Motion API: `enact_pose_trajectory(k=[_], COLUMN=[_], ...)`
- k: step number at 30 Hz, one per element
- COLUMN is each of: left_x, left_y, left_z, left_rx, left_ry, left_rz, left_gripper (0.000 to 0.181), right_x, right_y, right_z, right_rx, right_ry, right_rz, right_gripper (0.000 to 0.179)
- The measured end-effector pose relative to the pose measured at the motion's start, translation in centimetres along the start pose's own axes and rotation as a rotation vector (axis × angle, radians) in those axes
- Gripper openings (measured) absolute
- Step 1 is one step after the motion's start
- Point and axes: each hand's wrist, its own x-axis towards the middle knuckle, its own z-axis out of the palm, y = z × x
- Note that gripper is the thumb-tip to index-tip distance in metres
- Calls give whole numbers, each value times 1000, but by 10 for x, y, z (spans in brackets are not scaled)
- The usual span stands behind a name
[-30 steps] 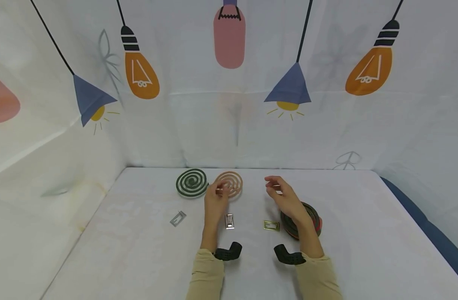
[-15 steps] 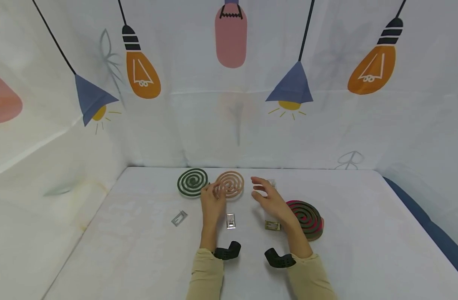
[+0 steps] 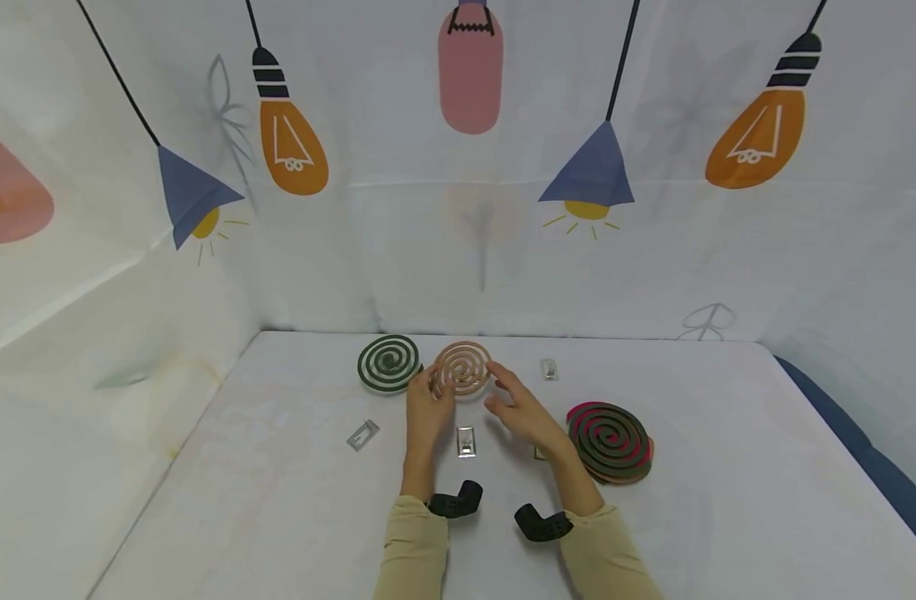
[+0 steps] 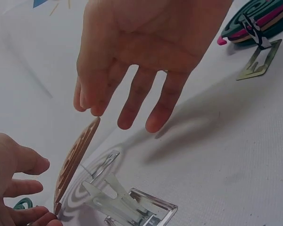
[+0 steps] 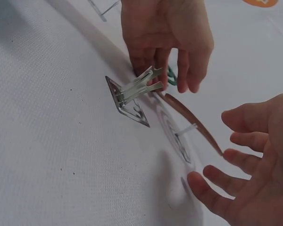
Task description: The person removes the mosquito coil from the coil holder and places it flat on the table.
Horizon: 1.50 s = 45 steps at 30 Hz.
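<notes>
**Left hand (image 3: 429, 410) pinches the edge of the brown coil (image 3: 463, 367), right hand (image 3: 528, 412) is spread at the other edge**

The brown coil is a flat, thin spiral with open gaps between its rings. It is near the back of the white table (image 3: 240, 500), just beside the green coil (image 3: 388, 363). In the wrist views it is tilted and raised, and its ringed shadow falls on the table below. A thin prong shows under it.

The nearest silver stand (image 3: 466, 442) is in front of the coil, with its prongs pointing up into the space between the hands. A second stand (image 3: 363, 435) lies to the left, and a third (image 3: 549, 369) near the back. The right wrist partly covers a gold stand (image 3: 539, 453). The stack (image 3: 609, 443) of green, magenta and brown coils is at the right, well apart.

The left hand has its fingertips at the coil's left edge. The right hand has its fingers apart; one fingertip meets the right edge, but I cannot tell if it presses. Both arms reach forward in beige sleeves (image 3: 415, 546).
</notes>
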Motion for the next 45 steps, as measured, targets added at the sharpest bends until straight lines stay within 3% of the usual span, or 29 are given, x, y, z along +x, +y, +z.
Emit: enact_pose_trajectory(k=[11, 19, 22, 35, 45], left_x=[1, 0, 0, 2, 1], left_y=[2, 6, 7, 7, 12], left_z=[2, -2, -3, -4, -6], left_rx=[-59, -92, -92, -92, -113], left_ry=[-1, 23, 23, 14, 44], left_rz=[-63, -91, -105, -116, -30], left_gripper=[45, 44, 43, 42, 38], right_x=[2, 6, 6, 6, 4], right_y=[3, 11, 14, 13, 8], right_z=[3, 2, 0, -3, -5], right_rx=[77, 337, 389, 393, 397], right_ry=[96, 110, 110, 90, 133], right_rz=[56, 69, 69, 61, 66], right_gripper=[57, 52, 51, 51, 49])
